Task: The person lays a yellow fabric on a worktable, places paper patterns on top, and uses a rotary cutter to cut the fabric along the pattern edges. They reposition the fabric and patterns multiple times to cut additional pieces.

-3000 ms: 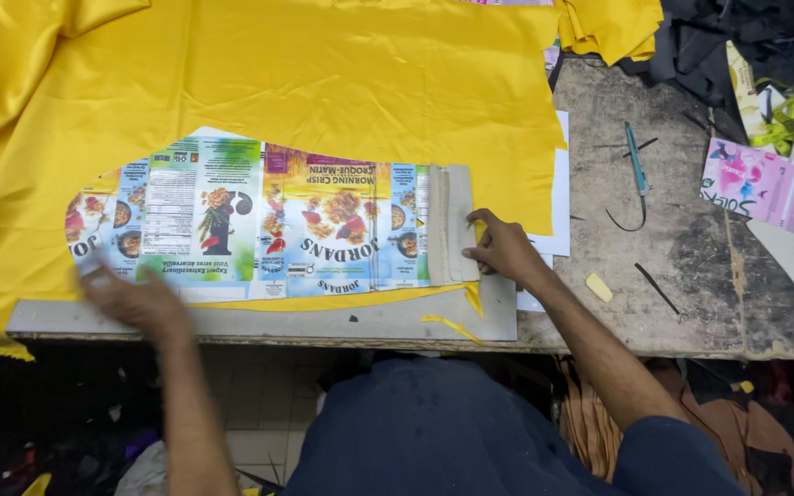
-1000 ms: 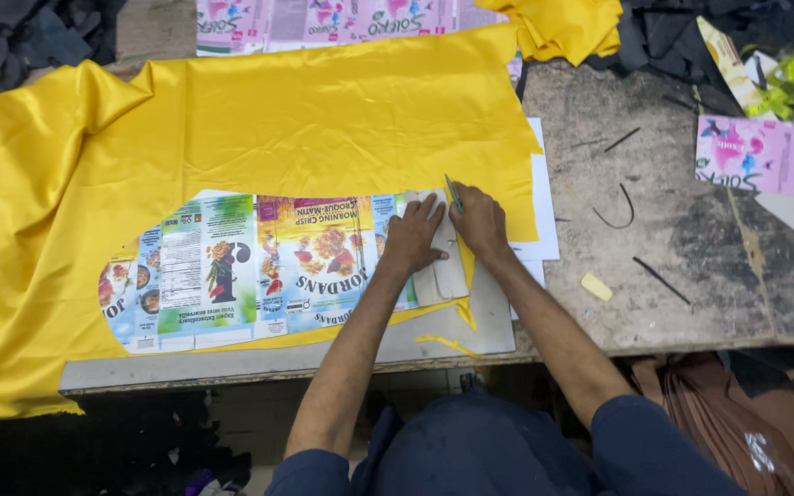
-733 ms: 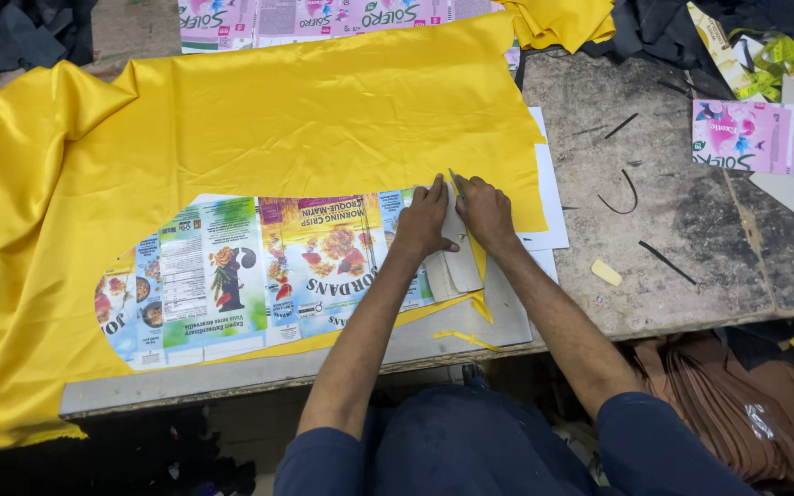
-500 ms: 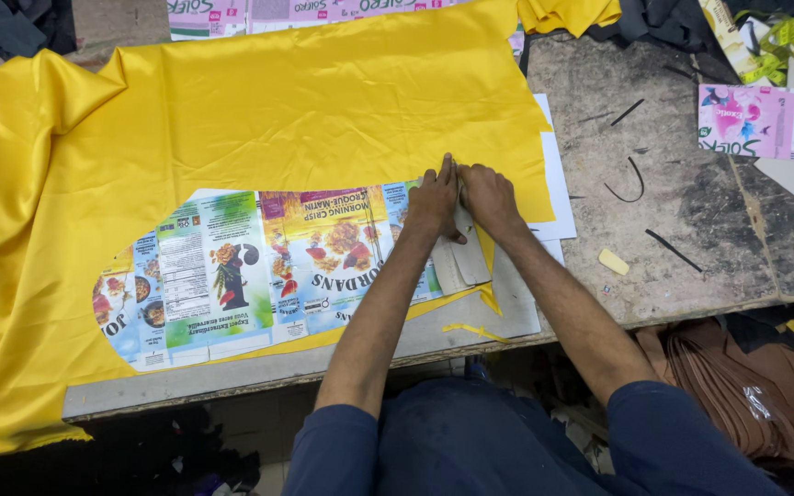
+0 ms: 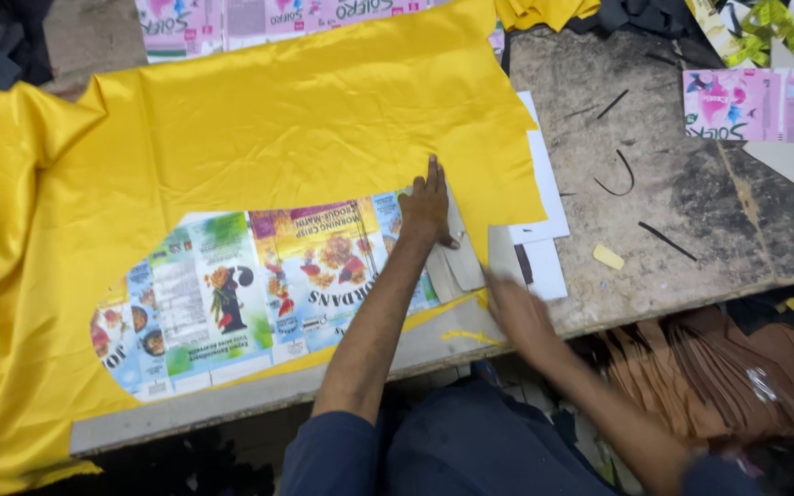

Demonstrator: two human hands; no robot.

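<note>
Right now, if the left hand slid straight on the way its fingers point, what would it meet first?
The left hand points up the table, so it would probably run straight onto the yellow fabric at its fingertips.

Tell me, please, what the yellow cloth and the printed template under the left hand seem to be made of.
Yellow cloth: apparently satin-like woven fabric, glossy, with soft shiny folds and creases. Printed template: seemingly flattened packaging cardboard, colour-printed and lying stiff and flat, pressed by the left hand. Worktable: probably wood, worn and dark-stained.

You have one large yellow fabric sheet (image 5: 305,119) spread out, with one printed cardboard pattern (image 5: 259,285) lying on it. Right of the fabric sit two white paper sheets (image 5: 544,207), one pale chalk piece (image 5: 608,256) and three thin black offcuts (image 5: 625,173).
</note>
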